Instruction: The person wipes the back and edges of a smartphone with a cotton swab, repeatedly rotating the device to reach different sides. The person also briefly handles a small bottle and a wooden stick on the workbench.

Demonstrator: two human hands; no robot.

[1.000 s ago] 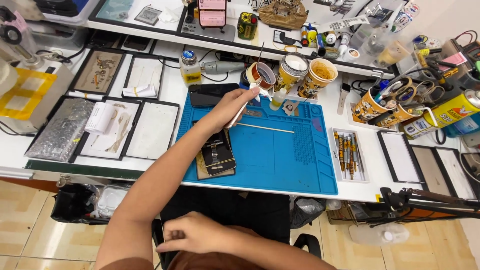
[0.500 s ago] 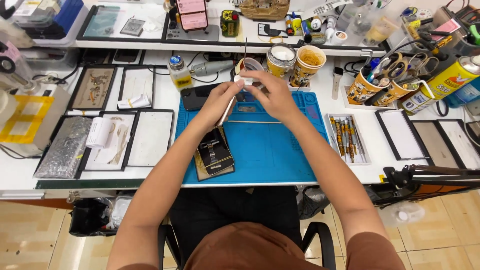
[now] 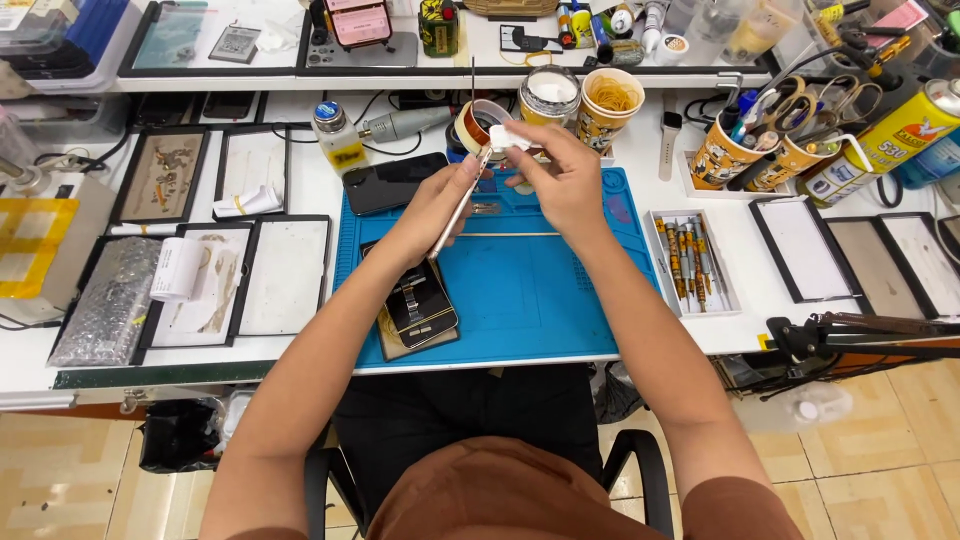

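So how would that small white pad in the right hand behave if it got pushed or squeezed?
The small white pad, pinched by the right hand, looks thin and soft, so it probably flexes. It seems light and could drift off. The tweezers in the left hand might snag it.

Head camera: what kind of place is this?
Most likely a phone repair bench. An opened phone lies on a blue work mat, a tray of screwdrivers sits beside it, and the left hand holds tweezers up to a small white piece in the right hand.
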